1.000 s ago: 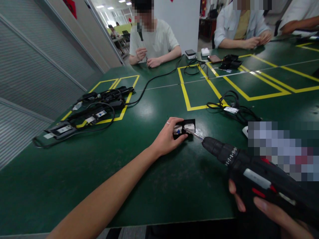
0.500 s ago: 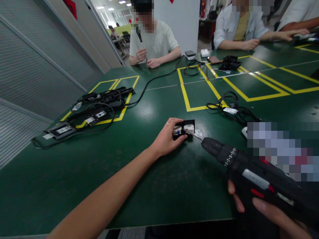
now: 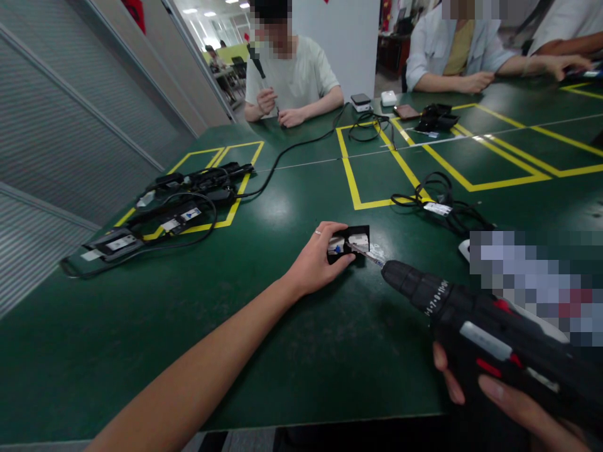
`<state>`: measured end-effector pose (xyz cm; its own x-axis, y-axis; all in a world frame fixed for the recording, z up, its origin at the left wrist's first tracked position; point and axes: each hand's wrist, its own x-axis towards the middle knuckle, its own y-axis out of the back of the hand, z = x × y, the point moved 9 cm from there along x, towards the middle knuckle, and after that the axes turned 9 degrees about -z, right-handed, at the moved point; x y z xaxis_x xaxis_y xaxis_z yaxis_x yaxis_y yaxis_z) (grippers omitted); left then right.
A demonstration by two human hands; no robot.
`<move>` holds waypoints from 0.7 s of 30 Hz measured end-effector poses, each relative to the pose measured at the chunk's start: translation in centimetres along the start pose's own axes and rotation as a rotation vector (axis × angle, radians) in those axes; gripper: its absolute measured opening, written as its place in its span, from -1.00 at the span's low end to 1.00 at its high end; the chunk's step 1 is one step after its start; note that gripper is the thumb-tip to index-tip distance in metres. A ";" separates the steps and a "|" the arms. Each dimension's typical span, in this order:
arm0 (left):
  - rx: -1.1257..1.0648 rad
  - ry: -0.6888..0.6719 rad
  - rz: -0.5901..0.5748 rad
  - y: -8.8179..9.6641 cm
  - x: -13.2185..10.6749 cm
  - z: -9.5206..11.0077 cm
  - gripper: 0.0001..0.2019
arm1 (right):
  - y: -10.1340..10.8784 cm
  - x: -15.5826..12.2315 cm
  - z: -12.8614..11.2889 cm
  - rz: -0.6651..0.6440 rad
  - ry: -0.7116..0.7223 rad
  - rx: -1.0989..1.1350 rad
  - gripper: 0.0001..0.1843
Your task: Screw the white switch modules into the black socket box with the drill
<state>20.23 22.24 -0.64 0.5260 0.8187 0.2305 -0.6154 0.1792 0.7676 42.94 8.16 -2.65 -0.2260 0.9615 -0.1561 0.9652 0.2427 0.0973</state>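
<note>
Trainee: Workpiece location?

Instructor: Small black casing, on the green table in front of the operator. Two white label-like areas face up, one marked in blue.

Trainee: Left-side grip?

Instructor: Left hand reaches in from the left. Its fingers are narrowed on the casing, forefinger along the far edge, thumb along the near edge. This presumably braces the casing against turning and leaves its right end exposed.

Trainee: Right-side grip?

Instructor: Right hand is wrapped around the handle of the cordless drill. The trigger finger is hidden; whether it presses cannot be told. The drill slants so that the long bit enters over the exposed end, apparently keeping the chuck away from the left thumb. The bit tip is at the casing; whether it is seated in a screw is too small to tell.

Trainee: Surrounding items?

Instructor: Labelled black modules with cords lie mostly within the yellow tape outline at left, probably a marked storage zone. A black cable bundle lies beyond the drill. Opposite, a co-worker holds a black-handled tool.
</note>
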 end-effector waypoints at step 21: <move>-0.003 -0.002 0.003 0.0 0.0 0.2 -0.54 | -0.7 -0.7 0.8 -0.165 -0.001 0.071 -0.79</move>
<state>20.33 22.16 -0.48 0.5251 0.8183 0.2339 -0.6190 0.1786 0.7648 42.52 7.19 -3.40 -0.3817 0.9094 -0.1652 0.9220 0.3871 0.0004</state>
